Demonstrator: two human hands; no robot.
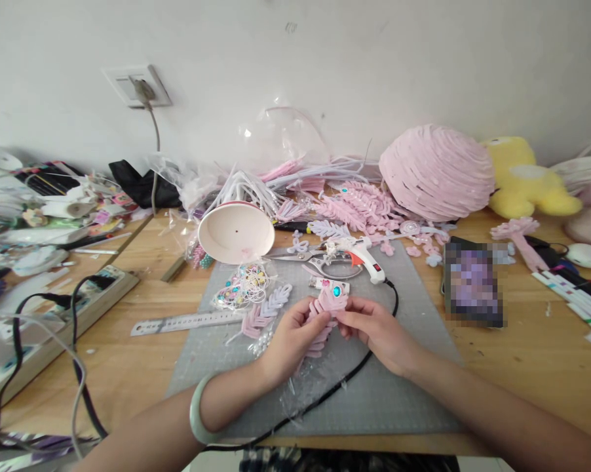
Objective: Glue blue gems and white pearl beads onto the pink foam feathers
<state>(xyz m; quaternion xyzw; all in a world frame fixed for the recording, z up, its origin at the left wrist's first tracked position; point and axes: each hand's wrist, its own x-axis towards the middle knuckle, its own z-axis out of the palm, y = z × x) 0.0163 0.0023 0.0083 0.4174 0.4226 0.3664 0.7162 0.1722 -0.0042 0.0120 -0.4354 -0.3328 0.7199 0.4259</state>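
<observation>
Between my two hands, over the grey cutting mat point(403, 393), is a pink pipe-cleaner leaf point(331, 300) with a blue gem near its top. My left hand point(295, 337) is closed on its left side, thumb across the front. The fingers of my right hand point(369, 326) pinch its right edge. Just beyond lie a white hot glue gun point(367, 259) with an orange trigger and a pair of scissors point(315, 262). Left of my left hand are a pink and lilac pipe-cleaner leaf point(266, 311) and a bag of gems and beads point(241, 286).
A steel ruler point(177, 322) and a white bowl-like cup point(236, 233) sit to the left. The glue gun's black cord point(359, 370) loops under my arms. A phone point(474, 282) lies right. Behind are a pink wrapped ball point(438, 172), a yellow plush point(519, 180) and a power strip point(103, 285) left.
</observation>
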